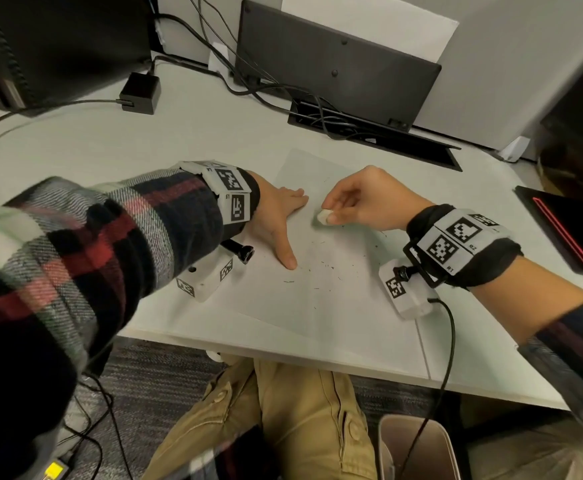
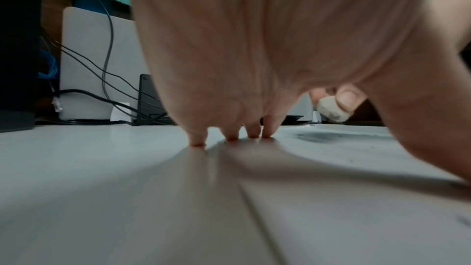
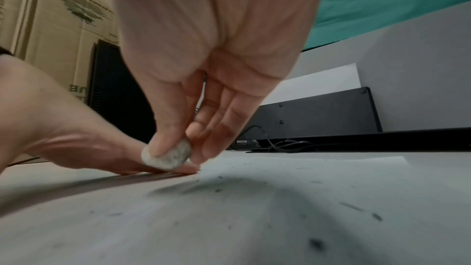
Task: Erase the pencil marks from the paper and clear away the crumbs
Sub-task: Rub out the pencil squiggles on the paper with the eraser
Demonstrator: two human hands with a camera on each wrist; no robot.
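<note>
A white sheet of paper [image 1: 331, 271] lies on the desk, strewn with dark eraser crumbs [image 1: 326, 264]. My left hand [image 1: 283, 216] lies flat on the paper's left edge, fingers straight and thumb spread, pressing it down. My right hand [image 1: 352, 202] pinches a small worn white eraser [image 1: 323, 216] between thumb and fingers, just above or at the paper's upper middle. The left wrist view shows my left fingertips [image 2: 230, 136] on the paper's edge and the eraser [image 2: 331, 110] beyond. In the right wrist view the eraser [image 3: 167, 156] sits between thumb and fingertips over the paper [image 3: 305, 198] and its crumbs [image 3: 316, 244].
A black laptop stand [image 1: 335, 64], a cable tray [image 1: 369, 129] and cables stand at the back of the desk [image 1: 144, 140]. A power brick [image 1: 140, 92] sits back left, a dark device [image 1: 567, 226] at right. A bin [image 1: 418, 448] stands below the desk edge.
</note>
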